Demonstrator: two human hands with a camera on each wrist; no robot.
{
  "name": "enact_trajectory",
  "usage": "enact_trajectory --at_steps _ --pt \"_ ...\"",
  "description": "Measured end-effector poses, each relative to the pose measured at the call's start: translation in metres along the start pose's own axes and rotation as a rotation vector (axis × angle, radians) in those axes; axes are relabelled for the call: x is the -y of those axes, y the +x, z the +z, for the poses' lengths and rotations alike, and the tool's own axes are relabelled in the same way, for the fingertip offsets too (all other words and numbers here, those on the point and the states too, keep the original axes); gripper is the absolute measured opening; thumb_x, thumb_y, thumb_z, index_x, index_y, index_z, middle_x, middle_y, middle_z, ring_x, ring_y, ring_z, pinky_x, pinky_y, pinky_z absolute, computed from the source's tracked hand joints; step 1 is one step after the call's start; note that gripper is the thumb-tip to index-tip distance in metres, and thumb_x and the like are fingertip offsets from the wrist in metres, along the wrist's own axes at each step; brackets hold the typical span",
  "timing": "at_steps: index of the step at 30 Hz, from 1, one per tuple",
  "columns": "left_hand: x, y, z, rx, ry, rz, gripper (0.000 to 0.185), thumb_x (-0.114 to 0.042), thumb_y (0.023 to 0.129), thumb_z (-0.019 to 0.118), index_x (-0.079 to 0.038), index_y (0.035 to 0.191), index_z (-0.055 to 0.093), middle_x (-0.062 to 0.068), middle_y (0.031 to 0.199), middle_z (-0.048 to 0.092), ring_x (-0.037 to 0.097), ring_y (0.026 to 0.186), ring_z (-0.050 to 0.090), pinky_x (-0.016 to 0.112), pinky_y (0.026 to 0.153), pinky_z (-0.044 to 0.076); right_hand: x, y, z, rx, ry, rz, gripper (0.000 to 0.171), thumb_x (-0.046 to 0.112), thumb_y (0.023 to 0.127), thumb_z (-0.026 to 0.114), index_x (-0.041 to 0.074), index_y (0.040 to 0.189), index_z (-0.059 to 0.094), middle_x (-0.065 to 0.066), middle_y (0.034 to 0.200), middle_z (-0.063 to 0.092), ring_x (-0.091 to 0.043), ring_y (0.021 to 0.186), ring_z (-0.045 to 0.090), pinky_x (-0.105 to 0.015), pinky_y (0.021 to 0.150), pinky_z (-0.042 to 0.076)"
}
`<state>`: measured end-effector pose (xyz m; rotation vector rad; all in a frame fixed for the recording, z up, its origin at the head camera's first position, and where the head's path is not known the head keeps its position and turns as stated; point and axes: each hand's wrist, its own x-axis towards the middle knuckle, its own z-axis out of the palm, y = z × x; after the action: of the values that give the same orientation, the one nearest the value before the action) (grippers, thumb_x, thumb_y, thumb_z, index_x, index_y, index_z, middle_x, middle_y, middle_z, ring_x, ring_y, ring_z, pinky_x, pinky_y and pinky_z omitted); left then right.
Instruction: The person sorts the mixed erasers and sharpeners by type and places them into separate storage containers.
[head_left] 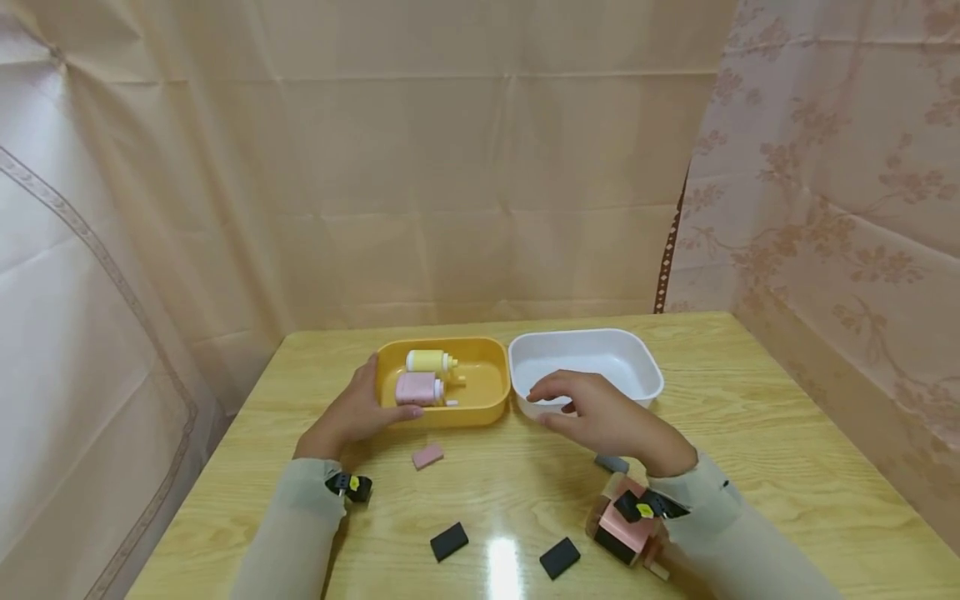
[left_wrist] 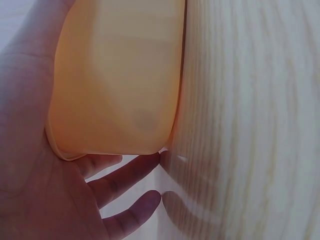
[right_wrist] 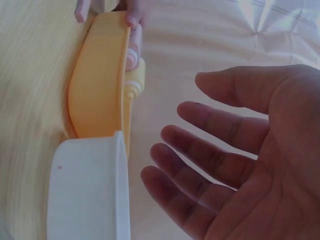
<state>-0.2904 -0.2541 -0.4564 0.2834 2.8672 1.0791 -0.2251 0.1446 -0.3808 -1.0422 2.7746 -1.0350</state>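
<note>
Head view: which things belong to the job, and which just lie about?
Probably in the job:
yellow rounded plastic tub, held by the left hand
yellow cylindrical bottle
pink boxy bottle
white rounded plastic tub, nearest the right hand

Apparently lying about:
pink rectangular block
two black rectangular blocks
grey block
pink-black boxy object

Left fingers [head_left: 367,375] against yellow tray [head_left: 471,417]
</note>
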Motion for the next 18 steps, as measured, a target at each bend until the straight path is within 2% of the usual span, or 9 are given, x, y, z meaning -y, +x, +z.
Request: enact_trajectory --at_steps 5,10,14,18 --pt "0.000 0.000 -0.001 0.004 -0.009 0.010 0.141 -0.076 0.066 0.084 -0.018 0.166 0.003 0.016 0.161 0.030 0.038 0.145 0.039 0.064 0.119 0.031 0.000 -0.011 0.001 0.000 -0.017 0.003 0.025 0.020 0.098 0.072 0.017 0.123 0.072 0.003 0.124 0.071 -0.020 0.115 0.067 -0.042 0.088 0.059" --pt "-0.001 -0.001 0.000 0.013 -0.011 -0.019 0.144 -0.078 0.065 0.082 -0.020 0.167 -0.001 0.015 0.165 0.025 0.039 0.148 0.037 0.064 0.120 0.029 -0.002 -0.023 0.001 -0.018 -0.050 -0.006 0.022 0.021 0.098 0.071 0.017 0.120 0.073 0.005 0.119 0.072 -0.019 0.112 0.069 -0.040 0.086 0.059" --pt "0.000 -0.002 0.001 0.014 -0.010 -0.020 0.145 -0.079 0.065 0.081 -0.019 0.167 -0.003 0.016 0.167 0.022 0.039 0.150 0.034 0.063 0.120 0.028 -0.005 -0.035 0.000 -0.038 -0.052 0.027 0.019 0.018 0.098 0.071 0.018 0.116 0.074 0.009 0.112 0.072 -0.017 0.104 0.070 -0.037 0.081 0.059" --pt "0.000 -0.001 0.001 0.018 -0.005 -0.023 0.146 -0.081 0.065 0.080 -0.019 0.167 -0.005 0.016 0.169 0.019 0.040 0.151 0.032 0.064 0.120 0.028 -0.008 -0.046 -0.001 -0.037 -0.054 0.068 0.016 0.019 0.098 0.071 0.018 0.114 0.075 0.008 0.107 0.072 -0.011 0.096 0.068 -0.038 0.078 0.059"
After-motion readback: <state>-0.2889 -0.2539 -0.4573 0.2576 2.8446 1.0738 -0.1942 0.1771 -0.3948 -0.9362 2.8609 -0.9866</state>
